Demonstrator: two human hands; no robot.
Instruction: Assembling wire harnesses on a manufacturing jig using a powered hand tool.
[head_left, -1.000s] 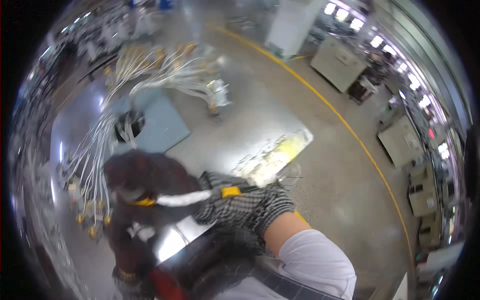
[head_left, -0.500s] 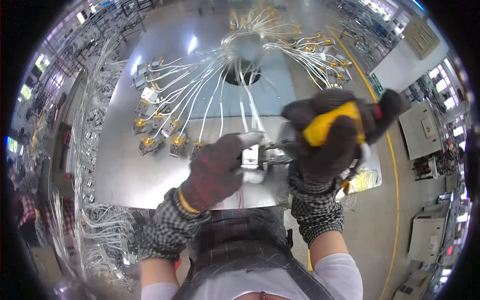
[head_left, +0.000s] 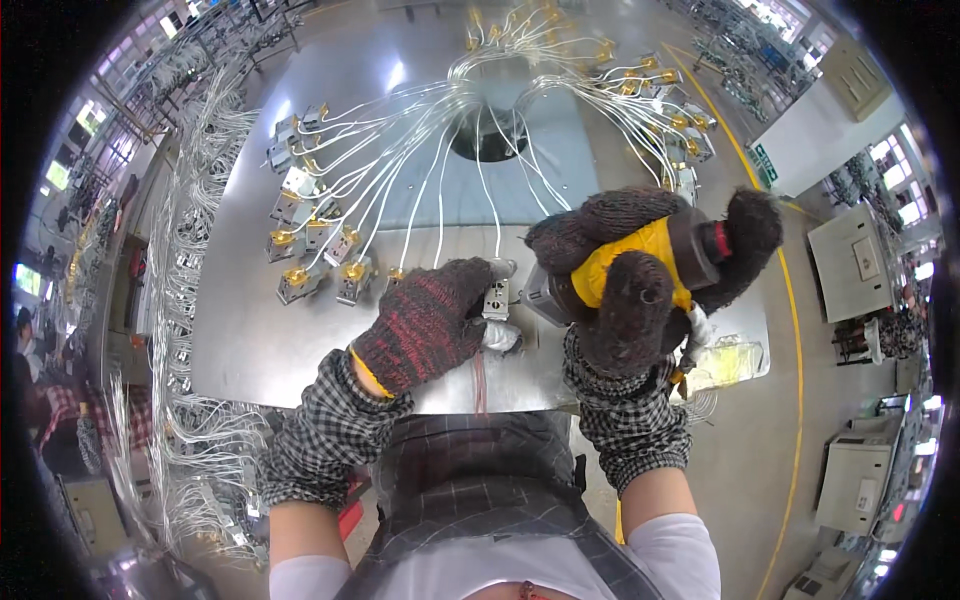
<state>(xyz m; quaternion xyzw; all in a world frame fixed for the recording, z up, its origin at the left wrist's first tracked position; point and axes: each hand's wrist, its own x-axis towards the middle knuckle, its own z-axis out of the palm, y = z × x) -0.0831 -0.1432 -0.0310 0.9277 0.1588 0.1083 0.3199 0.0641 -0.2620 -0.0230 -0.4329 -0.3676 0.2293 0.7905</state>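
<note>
My left hand [head_left: 425,325], in a dark red-and-black knitted glove with pale-wrapped fingertips, is closed around a small metal housing [head_left: 497,300] near the front of the metal table. Two holes show in the housing's upper face, and a white cable [head_left: 492,205] runs from its far end. My right hand [head_left: 640,290], in a dark glove, is wrapped round a yellow-and-black hand-held power tool [head_left: 625,262]. The tool's dark end [head_left: 548,297] points left and sits just right of the housing, apart from it. Thin reddish wires [head_left: 479,385] hang toward the front edge.
White cables [head_left: 400,150] fan out from a round dark opening [head_left: 490,140] in the table. Several metal housings with yellow parts [head_left: 300,283] lie along the left; more [head_left: 690,130] lie at the far right. A clear yellowish tray [head_left: 730,362] rests at the right corner.
The power tool has turned and shifted slightly left, its dark end now showing beside the housing. My left hand keeps hold of the housing. One white cable beside it has swung to the right.
</note>
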